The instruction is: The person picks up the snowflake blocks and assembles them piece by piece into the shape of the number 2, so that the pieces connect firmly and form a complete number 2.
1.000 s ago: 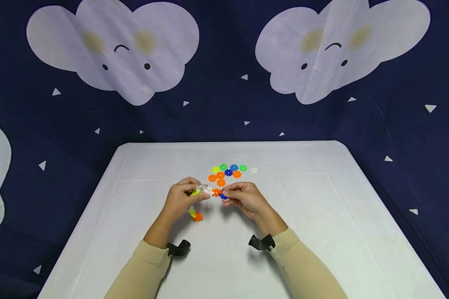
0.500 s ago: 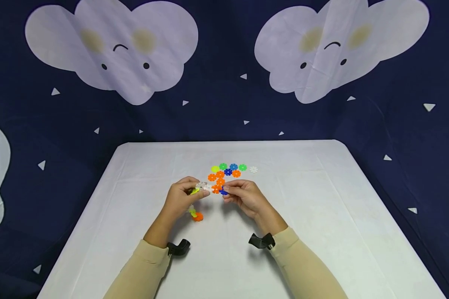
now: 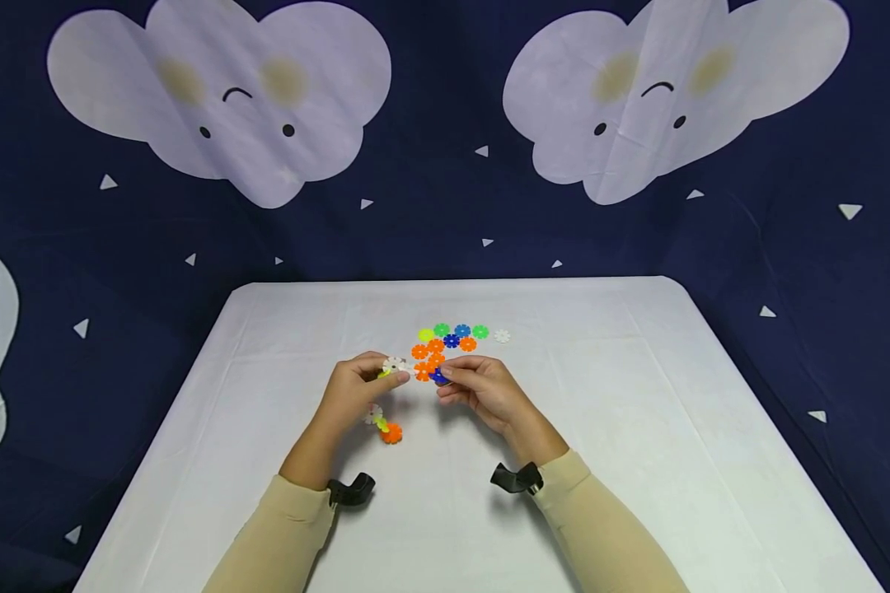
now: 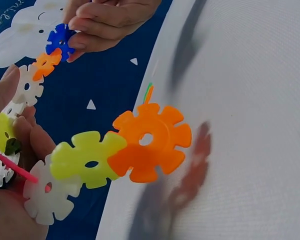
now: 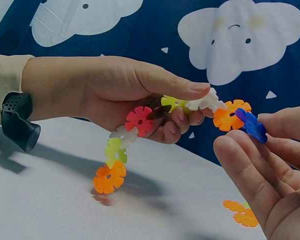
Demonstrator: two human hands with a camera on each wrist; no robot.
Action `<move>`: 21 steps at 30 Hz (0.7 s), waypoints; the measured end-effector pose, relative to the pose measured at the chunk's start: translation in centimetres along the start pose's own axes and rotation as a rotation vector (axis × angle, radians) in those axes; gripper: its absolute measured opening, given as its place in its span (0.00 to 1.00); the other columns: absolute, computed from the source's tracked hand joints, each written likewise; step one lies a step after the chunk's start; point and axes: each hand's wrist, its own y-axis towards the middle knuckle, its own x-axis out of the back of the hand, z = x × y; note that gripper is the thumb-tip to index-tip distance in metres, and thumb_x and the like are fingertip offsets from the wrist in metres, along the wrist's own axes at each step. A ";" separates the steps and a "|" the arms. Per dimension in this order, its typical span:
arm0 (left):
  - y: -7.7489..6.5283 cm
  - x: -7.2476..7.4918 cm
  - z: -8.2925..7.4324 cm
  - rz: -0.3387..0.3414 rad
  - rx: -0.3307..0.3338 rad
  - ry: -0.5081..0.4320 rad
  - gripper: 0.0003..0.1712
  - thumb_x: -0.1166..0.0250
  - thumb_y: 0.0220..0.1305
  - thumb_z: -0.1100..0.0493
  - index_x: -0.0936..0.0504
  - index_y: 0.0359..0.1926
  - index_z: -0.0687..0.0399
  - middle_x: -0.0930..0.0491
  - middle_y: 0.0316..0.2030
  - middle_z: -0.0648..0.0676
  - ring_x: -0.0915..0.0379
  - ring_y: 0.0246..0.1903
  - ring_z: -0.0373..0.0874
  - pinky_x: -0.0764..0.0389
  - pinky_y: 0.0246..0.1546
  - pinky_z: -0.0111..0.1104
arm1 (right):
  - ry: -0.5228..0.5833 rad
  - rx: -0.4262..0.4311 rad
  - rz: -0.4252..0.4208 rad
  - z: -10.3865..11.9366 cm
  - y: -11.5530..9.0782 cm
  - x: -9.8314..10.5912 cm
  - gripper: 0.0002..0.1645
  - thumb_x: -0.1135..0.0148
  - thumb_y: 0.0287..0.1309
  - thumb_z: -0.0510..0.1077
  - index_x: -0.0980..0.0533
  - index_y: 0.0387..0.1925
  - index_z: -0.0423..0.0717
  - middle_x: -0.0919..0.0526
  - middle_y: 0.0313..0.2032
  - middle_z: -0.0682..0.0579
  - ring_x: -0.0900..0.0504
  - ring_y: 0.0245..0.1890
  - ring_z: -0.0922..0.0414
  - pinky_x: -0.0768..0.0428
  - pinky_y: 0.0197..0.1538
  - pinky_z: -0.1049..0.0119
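A chain of slotted plastic snowflake discs hangs from my left hand point(image 3: 350, 394), whose thumb and fingers grip its white discs point(image 5: 208, 101). Beyond them comes an orange disc point(image 5: 226, 119). Overlapping this is a dark blue disc point(image 5: 255, 127), pinched between thumb and fingers of my right hand point(image 3: 489, 395); how deep the slots sit cannot be told. Under the left palm a pink disc point(image 5: 138, 121) shows, then a white disc point(image 4: 57, 200), a yellow-green disc point(image 4: 72, 161) and an end orange disc point(image 4: 167, 135) dangle above the table. My left fingers hide part of the chain.
Loose discs lie on the white table point(image 3: 601, 395) beyond the hands: several orange discs point(image 3: 419, 352), green discs point(image 3: 442, 329), blue discs point(image 3: 452, 340), a yellow disc point(image 3: 426, 335) and a white disc point(image 3: 502, 336). A dark cloud-print cloth point(image 3: 445, 222) hangs behind.
Both hands have shifted slightly left with the chain, and its blue end has risen a little in view. The dangling end has swung, showing more of its white and orange discs.
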 end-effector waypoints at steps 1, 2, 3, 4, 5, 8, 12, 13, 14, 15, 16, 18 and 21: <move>0.0 0.0 0.0 0.001 0.004 -0.015 0.12 0.19 0.61 0.54 0.08 0.38 0.58 0.16 0.40 0.54 0.26 0.37 0.52 0.24 0.34 0.31 | -0.008 0.000 0.002 0.0 0.0 0.0 0.06 0.37 0.72 0.30 0.15 0.44 0.35 0.13 0.37 0.38 0.10 0.31 0.51 0.12 0.39 0.58; 0.0 0.0 0.0 0.000 0.011 -0.023 0.13 0.19 0.61 0.54 0.09 0.37 0.59 0.16 0.39 0.54 0.26 0.37 0.52 0.24 0.34 0.32 | -0.016 0.000 0.003 0.0 0.0 0.0 0.06 0.37 0.72 0.31 0.15 0.44 0.34 0.13 0.37 0.38 0.10 0.31 0.51 0.12 0.40 0.58; 0.0 0.0 0.0 -0.001 0.020 -0.032 0.13 0.19 0.61 0.54 0.08 0.37 0.59 0.16 0.39 0.54 0.26 0.38 0.52 0.24 0.35 0.32 | -0.024 0.000 0.001 0.0 0.0 0.0 0.06 0.36 0.72 0.31 0.16 0.45 0.34 0.13 0.37 0.38 0.10 0.31 0.51 0.12 0.40 0.58; 0.0 0.0 0.1 -0.004 0.029 -0.038 0.13 0.18 0.60 0.54 0.09 0.37 0.59 0.16 0.39 0.54 0.26 0.38 0.52 0.24 0.35 0.32 | -0.032 0.001 -0.002 0.1 0.0 0.0 0.06 0.36 0.72 0.32 0.16 0.46 0.33 0.13 0.37 0.39 0.10 0.31 0.51 0.11 0.40 0.57; 0.1 0.0 0.0 -0.009 0.038 -0.039 0.14 0.18 0.60 0.54 0.09 0.37 0.59 0.16 0.39 0.54 0.26 0.38 0.52 0.24 0.35 0.32 | -0.042 0.002 -0.011 0.1 0.0 0.0 0.07 0.36 0.73 0.32 0.17 0.47 0.32 0.13 0.37 0.39 0.10 0.31 0.51 0.11 0.40 0.57; 0.1 0.0 0.0 -0.030 0.066 -0.039 0.15 0.18 0.60 0.53 0.09 0.37 0.59 0.16 0.38 0.54 0.27 0.37 0.52 0.25 0.34 0.32 | -0.098 0.025 -0.064 0.2 0.2 0.2 0.15 0.37 0.74 0.35 0.21 0.53 0.25 0.14 0.37 0.40 0.11 0.30 0.51 0.11 0.39 0.57; 0.1 0.2 -0.1 -0.059 0.095 -0.046 0.16 0.18 0.59 0.52 0.09 0.39 0.60 0.16 0.37 0.55 0.29 0.36 0.51 0.26 0.33 0.32 | -0.259 0.095 -0.212 0.2 0.5 0.8 0.20 0.35 0.74 0.37 0.23 0.56 0.22 0.14 0.37 0.41 0.12 0.32 0.47 0.12 0.40 0.57; 0.1 0.2 -0.1 -0.064 0.099 -0.050 0.16 0.18 0.59 0.52 0.09 0.39 0.60 0.17 0.37 0.55 0.29 0.36 0.51 0.26 0.33 0.32 | -0.317 0.115 -0.249 0.3 0.6 0.9 0.19 0.35 0.73 0.36 0.23 0.56 0.23 0.14 0.38 0.42 0.13 0.34 0.46 0.12 0.40 0.57; 0.2 0.2 -0.1 -0.068 0.104 -0.051 0.17 0.18 0.59 0.51 0.09 0.39 0.60 0.17 0.37 0.55 0.29 0.36 0.51 0.26 0.32 0.32 | -0.382 0.133 -0.282 0.2 0.6 1.0 0.18 0.34 0.73 0.36 0.21 0.55 0.24 0.14 0.38 0.43 0.14 0.36 0.44 0.12 0.40 0.57; 0.2 0.3 0.0 -0.071 0.109 -0.053 0.17 0.18 0.59 0.51 0.10 0.38 0.60 0.17 0.36 0.55 0.29 0.36 0.51 0.26 0.32 0.32 | -0.444 0.147 -0.308 0.2 0.7 1.2 0.16 0.34 0.72 0.36 0.20 0.54 0.26 0.14 0.39 0.44 0.14 0.37 0.43 0.12 0.41 0.57; 0.2 0.3 0.1 -0.074 0.114 -0.057 0.17 0.17 0.59 0.51 0.10 0.38 0.60 0.18 0.36 0.55 0.29 0.35 0.51 0.26 0.32 0.32 | -0.511 0.159 -0.328 0.1 0.8 1.3 0.15 0.33 0.71 0.35 0.19 0.53 0.28 0.14 0.39 0.45 0.15 0.37 0.42 0.13 0.40 0.58; 0.3 0.4 0.1 -0.080 0.123 -0.068 0.18 0.17 0.59 0.51 0.10 0.38 0.60 0.18 0.36 0.56 0.29 0.35 0.51 0.25 0.32 0.33 | -0.634 0.190 -0.335 -0.2 0.9 1.6 0.13 0.33 0.70 0.34 0.17 0.52 0.31 0.14 0.39 0.47 0.17 0.39 0.44 0.14 0.42 0.60; 0.2 0.4 0.3 -0.088 0.138 -0.082 0.18 0.17 0.59 0.51 0.10 0.39 0.61 0.17 0.37 0.56 0.29 0.35 0.50 0.23 0.34 0.37 | -0.778 0.233 -0.303 -0.9 1.1 1.9 0.12 0.32 0.69 0.34 0.16 0.51 0.34 0.14 0.41 0.48 0.17 0.40 0.49 0.17 0.45 0.62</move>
